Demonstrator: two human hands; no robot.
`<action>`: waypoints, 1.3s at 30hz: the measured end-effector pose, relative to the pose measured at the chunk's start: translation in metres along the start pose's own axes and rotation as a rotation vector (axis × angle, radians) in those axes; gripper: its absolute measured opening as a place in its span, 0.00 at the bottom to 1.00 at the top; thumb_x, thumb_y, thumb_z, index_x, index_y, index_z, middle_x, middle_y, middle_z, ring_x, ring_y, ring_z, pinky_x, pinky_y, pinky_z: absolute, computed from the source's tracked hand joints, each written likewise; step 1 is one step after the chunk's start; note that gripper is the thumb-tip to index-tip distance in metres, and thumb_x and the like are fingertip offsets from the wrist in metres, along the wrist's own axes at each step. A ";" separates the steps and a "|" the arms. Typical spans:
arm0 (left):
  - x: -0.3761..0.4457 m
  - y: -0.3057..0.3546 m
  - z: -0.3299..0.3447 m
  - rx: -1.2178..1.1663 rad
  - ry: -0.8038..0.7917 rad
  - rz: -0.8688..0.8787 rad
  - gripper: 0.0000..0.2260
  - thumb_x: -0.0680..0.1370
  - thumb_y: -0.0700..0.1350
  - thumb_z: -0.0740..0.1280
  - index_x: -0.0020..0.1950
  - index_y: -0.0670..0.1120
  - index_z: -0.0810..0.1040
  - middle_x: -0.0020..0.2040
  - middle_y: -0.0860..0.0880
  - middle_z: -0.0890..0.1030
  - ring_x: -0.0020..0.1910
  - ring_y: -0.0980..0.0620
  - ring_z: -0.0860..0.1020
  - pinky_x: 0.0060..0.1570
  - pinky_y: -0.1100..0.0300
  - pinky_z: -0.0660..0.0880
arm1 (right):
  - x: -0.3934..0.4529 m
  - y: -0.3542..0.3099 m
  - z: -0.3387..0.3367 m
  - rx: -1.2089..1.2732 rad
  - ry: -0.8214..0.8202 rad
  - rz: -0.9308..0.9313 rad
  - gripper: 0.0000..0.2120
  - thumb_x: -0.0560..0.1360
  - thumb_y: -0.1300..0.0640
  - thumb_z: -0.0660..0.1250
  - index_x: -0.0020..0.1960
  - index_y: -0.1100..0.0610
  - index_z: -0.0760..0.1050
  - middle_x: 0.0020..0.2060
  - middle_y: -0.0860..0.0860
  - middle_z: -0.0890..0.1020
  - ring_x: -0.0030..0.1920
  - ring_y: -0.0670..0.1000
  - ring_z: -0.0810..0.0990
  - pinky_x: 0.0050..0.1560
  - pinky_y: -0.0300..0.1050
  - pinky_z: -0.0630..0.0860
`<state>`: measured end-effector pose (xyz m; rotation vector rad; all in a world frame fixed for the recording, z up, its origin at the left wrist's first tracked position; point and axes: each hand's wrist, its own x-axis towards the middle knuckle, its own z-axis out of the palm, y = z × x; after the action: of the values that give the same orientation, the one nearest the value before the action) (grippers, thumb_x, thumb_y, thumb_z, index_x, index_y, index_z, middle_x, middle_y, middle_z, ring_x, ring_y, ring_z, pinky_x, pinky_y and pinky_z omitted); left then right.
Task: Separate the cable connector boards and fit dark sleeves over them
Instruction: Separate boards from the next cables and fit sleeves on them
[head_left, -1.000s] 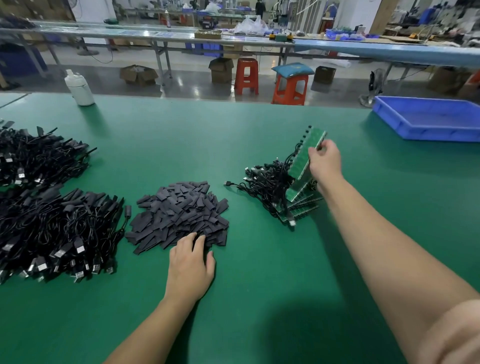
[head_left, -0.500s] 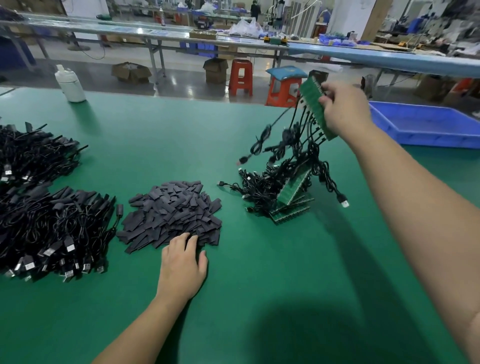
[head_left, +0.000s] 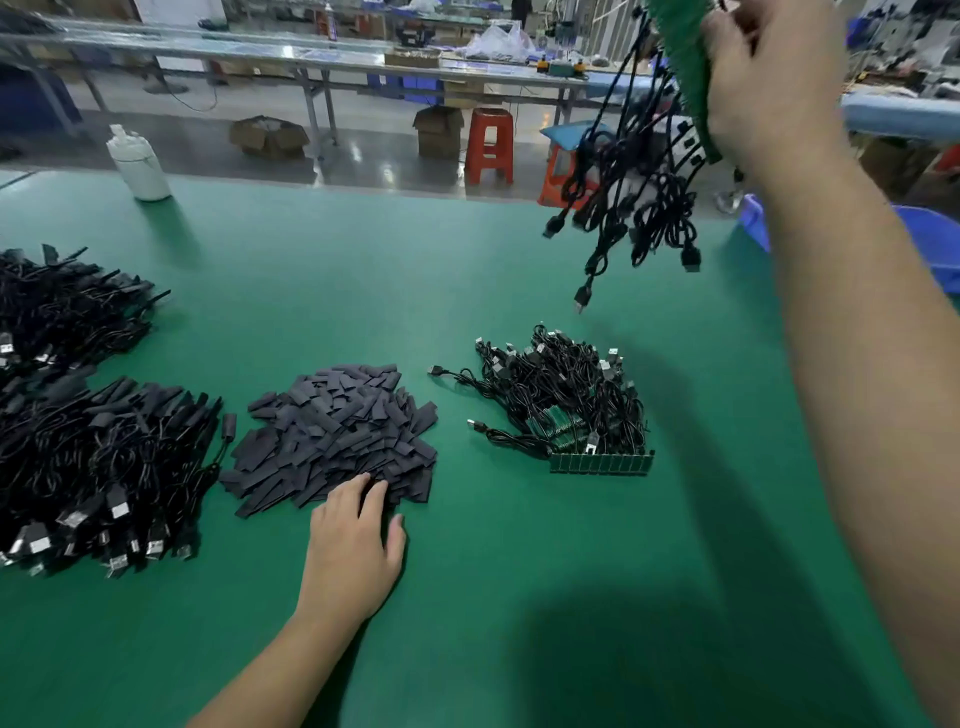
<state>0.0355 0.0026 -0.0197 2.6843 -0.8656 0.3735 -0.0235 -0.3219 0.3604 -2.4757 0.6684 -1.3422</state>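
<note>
Right hand (head_left: 769, 67) grips green board strip (head_left: 684, 62) up high, cables (head_left: 628, 182) dangling. Left hand (head_left: 353, 551) flat, fingertips touching sleeve pile (head_left: 332, 431). Probably next: snap boards apart.

1 sleeve pile (head_left: 332, 436), 2 finished cable heaps at 9 o'clock (head_left: 98, 467), 1 board stack (head_left: 582, 421), 1 lifted board strip (head_left: 685, 62), 2 red stools (head_left: 489, 145), 1 white bottle (head_left: 139, 163).

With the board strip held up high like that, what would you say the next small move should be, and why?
Probably bring the right hand down toward the left hand. It grips the green board strip in the air with its cables dangling, while the left hand rests at the sleeve pile; separating boards likely needs both hands.
</note>
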 end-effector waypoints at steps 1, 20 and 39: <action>0.000 0.001 -0.001 0.002 0.002 0.002 0.23 0.77 0.53 0.58 0.64 0.41 0.78 0.63 0.43 0.76 0.63 0.43 0.72 0.58 0.47 0.71 | -0.004 -0.005 -0.003 -0.003 -0.042 -0.012 0.14 0.83 0.52 0.58 0.63 0.55 0.77 0.58 0.52 0.81 0.54 0.48 0.76 0.44 0.31 0.66; 0.033 0.087 -0.093 -1.001 -0.031 -0.153 0.20 0.78 0.58 0.59 0.69 0.55 0.74 0.64 0.63 0.77 0.63 0.69 0.72 0.61 0.74 0.66 | -0.139 0.014 -0.010 -0.118 -0.955 -0.319 0.10 0.76 0.40 0.66 0.51 0.43 0.80 0.40 0.40 0.82 0.43 0.42 0.79 0.47 0.46 0.77; 0.037 0.166 -0.129 -0.890 -0.241 -0.034 0.11 0.81 0.45 0.64 0.42 0.40 0.77 0.37 0.44 0.83 0.32 0.58 0.83 0.38 0.53 0.81 | -0.197 0.029 0.004 -0.275 -0.880 -0.413 0.16 0.82 0.45 0.54 0.38 0.50 0.66 0.33 0.45 0.74 0.40 0.52 0.74 0.40 0.47 0.71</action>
<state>-0.0551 -0.1001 0.1447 1.9159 -0.7904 -0.2991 -0.1209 -0.2479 0.2032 -3.1335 0.1296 -0.1227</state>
